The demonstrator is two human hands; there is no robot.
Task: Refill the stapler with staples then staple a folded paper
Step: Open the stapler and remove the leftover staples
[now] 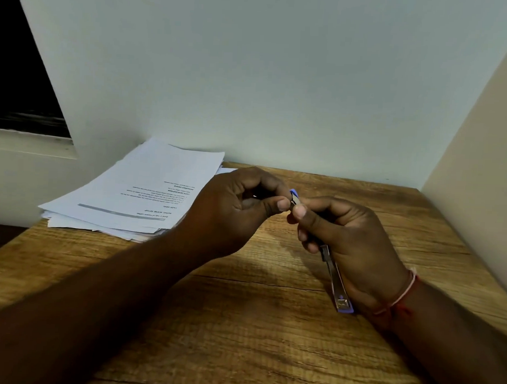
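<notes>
The right hand (pixel 352 239) holds the stapler (pixel 336 278) above the wooden counter (pixel 254 337), in front of the person and a little to the right. Its fingers (pixel 305 237) are curled round the middle of the tool and the thumb lies along the top. The metal body runs down past the heel of the hand to a blue end near the wrist. A second blue tip shows above the thumb at the far end. The left hand (pixel 240 208) meets it there, with thumb and forefinger closed in a pinch on a small metal piece (pixel 292 203) at that far end. I cannot tell whether it is a strip of staples or part of the stapler. The other left fingers are curled in loosely. A thin red and white thread (pixel 399 294) circles the right wrist. A loose stack of printed papers (pixel 147 193) lies on the counter's far left, against the pale wall (pixel 280 77), well apart from the stapler
</notes>
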